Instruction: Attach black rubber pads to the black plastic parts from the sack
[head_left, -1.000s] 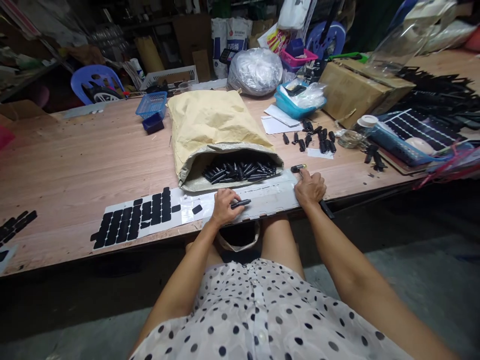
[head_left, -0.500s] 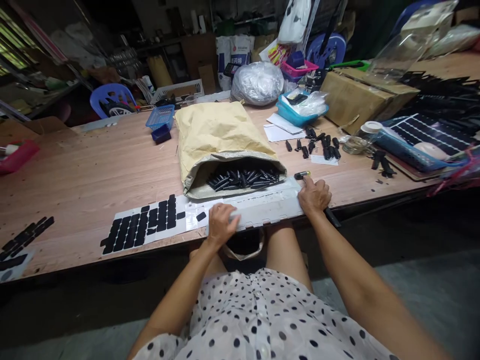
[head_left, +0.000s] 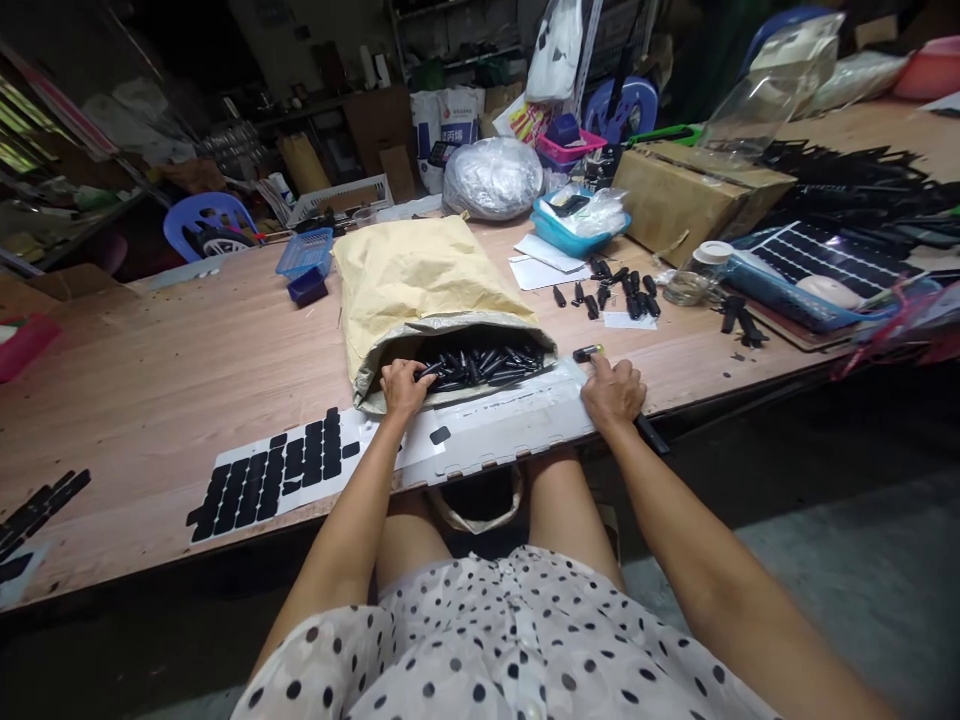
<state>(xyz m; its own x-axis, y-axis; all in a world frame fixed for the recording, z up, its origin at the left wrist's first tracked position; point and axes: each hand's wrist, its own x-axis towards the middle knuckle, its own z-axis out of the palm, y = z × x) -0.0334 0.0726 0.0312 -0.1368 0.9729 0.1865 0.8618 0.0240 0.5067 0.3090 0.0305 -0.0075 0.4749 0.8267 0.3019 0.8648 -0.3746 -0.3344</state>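
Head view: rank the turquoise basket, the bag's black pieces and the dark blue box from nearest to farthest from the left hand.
1. Black pieces: at the left hand, inside the paper bag.
2. Dark blue box: beyond the hand, left of the bag.
3. Turquoise basket: farthest, back to the right.

1. We've one cam, head-worn, looking fwd & down across the table (head_left: 262, 320).
2. Nearest us, btm ctr, is the dotted shirt (head_left: 465, 650), seen from above.
3. Approx mid-frame, at arm's end, we get the L hand (head_left: 403, 388) and R hand (head_left: 615, 393).
4. Just beyond, we look into the front of the paper sack (head_left: 427, 265).
5. View's wide: table edge runs aslant, lower on L; blue chair (head_left: 202, 222) sits far off, upper L.
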